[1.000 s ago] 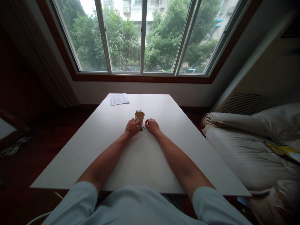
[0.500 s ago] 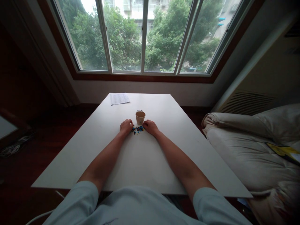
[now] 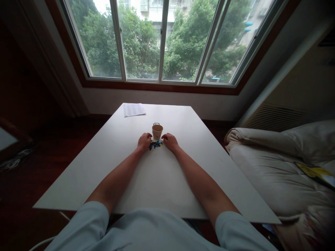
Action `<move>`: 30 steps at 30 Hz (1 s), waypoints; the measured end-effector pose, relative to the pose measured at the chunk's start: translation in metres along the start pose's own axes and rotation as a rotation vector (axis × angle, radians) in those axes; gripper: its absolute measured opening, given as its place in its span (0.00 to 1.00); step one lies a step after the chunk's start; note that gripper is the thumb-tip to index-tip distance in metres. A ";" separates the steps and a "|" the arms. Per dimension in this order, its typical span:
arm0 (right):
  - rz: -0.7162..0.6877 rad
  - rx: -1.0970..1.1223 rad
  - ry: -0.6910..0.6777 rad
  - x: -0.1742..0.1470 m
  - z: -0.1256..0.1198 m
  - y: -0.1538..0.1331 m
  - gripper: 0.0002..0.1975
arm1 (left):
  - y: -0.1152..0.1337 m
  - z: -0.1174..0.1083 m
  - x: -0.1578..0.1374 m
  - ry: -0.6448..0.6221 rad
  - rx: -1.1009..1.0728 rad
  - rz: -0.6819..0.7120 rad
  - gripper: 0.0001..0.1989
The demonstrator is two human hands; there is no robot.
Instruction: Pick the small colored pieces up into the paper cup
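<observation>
A loose pile of small blue, dark and yellow pieces (image 3: 156,145) lies on the white table; they are too small to name. Just behind it stands an upright brown paper cup (image 3: 157,132), its inside partly visible. My left hand (image 3: 144,141) rests at the pile's left edge, fingers loosely curved toward the cup, apart and with nothing visible in them. On the other side, my right hand (image 3: 170,141) lies with bent, parted fingers beside the cup and the pile's right edge. Nothing shows in its grasp either.
Printed sheets of paper (image 3: 134,109) lie at the table's far left corner. A thin dark loop (image 3: 156,123) shows behind the cup. A padded beige sofa (image 3: 261,167) stands right of the white table (image 3: 162,184), and a window (image 3: 159,45) is beyond it.
My left hand has moved right, against the pile, and the pieces sit closer together. My right hand has shifted slightly right, its fingertips farther from the pile.
</observation>
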State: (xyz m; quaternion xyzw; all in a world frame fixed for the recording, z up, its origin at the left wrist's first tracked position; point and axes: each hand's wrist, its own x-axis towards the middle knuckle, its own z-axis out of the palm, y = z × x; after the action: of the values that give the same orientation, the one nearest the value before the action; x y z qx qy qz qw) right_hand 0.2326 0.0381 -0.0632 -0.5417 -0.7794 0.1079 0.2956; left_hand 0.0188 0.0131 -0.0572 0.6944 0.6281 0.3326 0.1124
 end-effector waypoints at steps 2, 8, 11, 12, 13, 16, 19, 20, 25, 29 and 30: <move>-0.021 -0.013 -0.018 0.001 0.001 0.002 0.14 | 0.001 0.001 0.001 0.001 0.035 0.001 0.14; -0.086 0.002 -0.035 0.004 0.004 0.002 0.14 | 0.005 0.002 0.002 -0.079 0.108 0.065 0.13; -0.124 0.027 -0.033 0.005 0.002 0.000 0.15 | 0.008 0.002 0.003 -0.102 0.090 0.077 0.13; -0.130 0.032 -0.025 0.006 0.001 -0.001 0.16 | 0.009 0.003 0.004 -0.106 0.083 0.082 0.13; -0.133 0.033 -0.018 0.006 0.001 -0.002 0.16 | 0.010 0.003 0.005 -0.110 0.076 0.091 0.13; -0.141 0.017 -0.041 0.008 -0.001 -0.005 0.16 | 0.011 0.006 0.008 -0.116 0.060 0.118 0.13; -0.154 0.003 -0.085 0.009 -0.003 -0.006 0.14 | 0.011 0.008 0.009 -0.119 0.059 0.120 0.14; -0.152 0.004 -0.087 0.009 -0.003 -0.006 0.13 | 0.012 0.008 0.009 -0.118 0.061 0.124 0.14; -0.097 0.007 -0.057 0.005 -0.007 -0.008 0.13 | 0.015 0.007 0.006 -0.129 0.078 0.126 0.13; -0.048 -0.023 -0.047 0.004 -0.008 -0.008 0.14 | 0.018 0.007 0.003 -0.147 0.056 0.159 0.13; -0.044 -0.031 -0.054 0.004 -0.008 -0.008 0.14 | 0.019 0.007 0.003 -0.145 0.047 0.176 0.13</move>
State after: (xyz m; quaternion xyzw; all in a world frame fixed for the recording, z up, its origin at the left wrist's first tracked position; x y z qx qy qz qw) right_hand 0.2299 0.0374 -0.0514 -0.5258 -0.8004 0.1038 0.2684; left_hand 0.0379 0.0145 -0.0510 0.7716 0.5626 0.2751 0.1114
